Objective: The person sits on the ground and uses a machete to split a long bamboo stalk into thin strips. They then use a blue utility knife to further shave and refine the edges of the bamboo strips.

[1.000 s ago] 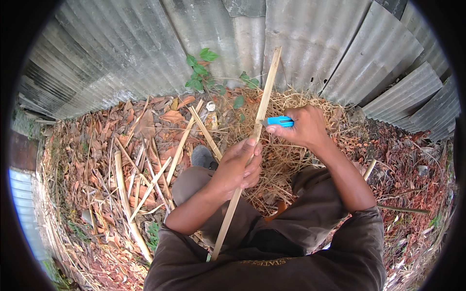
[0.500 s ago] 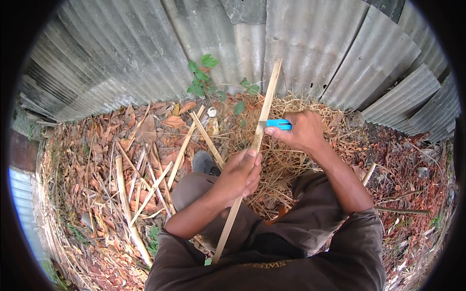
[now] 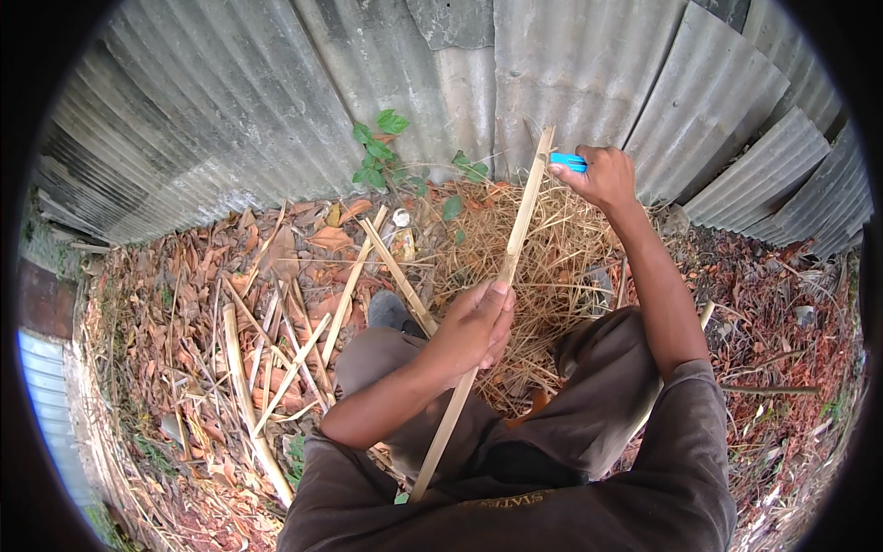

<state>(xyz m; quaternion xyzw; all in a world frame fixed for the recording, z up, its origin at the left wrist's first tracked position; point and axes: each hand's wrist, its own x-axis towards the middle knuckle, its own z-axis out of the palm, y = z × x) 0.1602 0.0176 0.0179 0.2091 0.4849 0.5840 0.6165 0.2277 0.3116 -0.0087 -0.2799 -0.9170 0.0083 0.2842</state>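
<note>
A long, pale bamboo strip (image 3: 520, 230) slants from my lap up toward the metal fence. Around its middle my left hand (image 3: 475, 324) is closed, thumb on top. My right hand (image 3: 602, 177) grips a blue utility knife (image 3: 567, 163) beside the strip's far end. The knife's blade lies against or across the strip close to the tip; its exact contact is hard to make out. A thin sliver stands out near that tip. The strip's lower end rests against my dark shirt.
Corrugated metal sheets (image 3: 589, 74) form a fence ahead. Bamboo pieces (image 3: 241, 368) lie on dry leaves at the left. Straw-like shavings (image 3: 543, 267) cover the ground between my legs and the fence. A green-leaved plant (image 3: 375, 152) grows at the fence's foot.
My right hand has slid the knife away from me along the strip, from just above my left hand to near the far tip. The strip has tilted slightly rightward.
</note>
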